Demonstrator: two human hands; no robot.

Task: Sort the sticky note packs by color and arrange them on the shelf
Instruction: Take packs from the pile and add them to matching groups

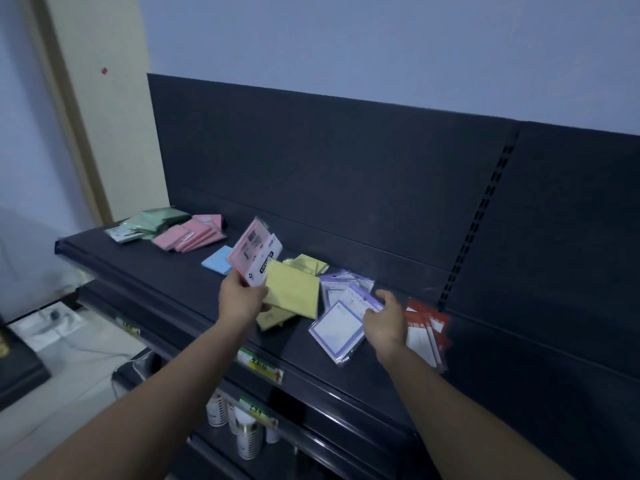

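Observation:
My left hand (242, 297) holds a pink sticky note pack (254, 254) up above the dark shelf (156, 271), and its fingers also rest on a yellow pack (294, 289). More yellow packs (308, 265) lie behind it. My right hand (386, 320) rests on the purple packs (341, 320), fingers curled on the top one. Red packs (427, 332) lie right of that hand. At the shelf's far left sit a green pile (152, 221) and a pink pile (190, 233), with one blue pack (218, 259) nearer the middle.
The shelf has a dark back panel (346, 174) with a slotted upright (481, 220) at the right. Price tags (259, 367) line the front edge. Lower shelves hold white bottles (242, 431). A dark box (17, 362) stands on the floor at the left.

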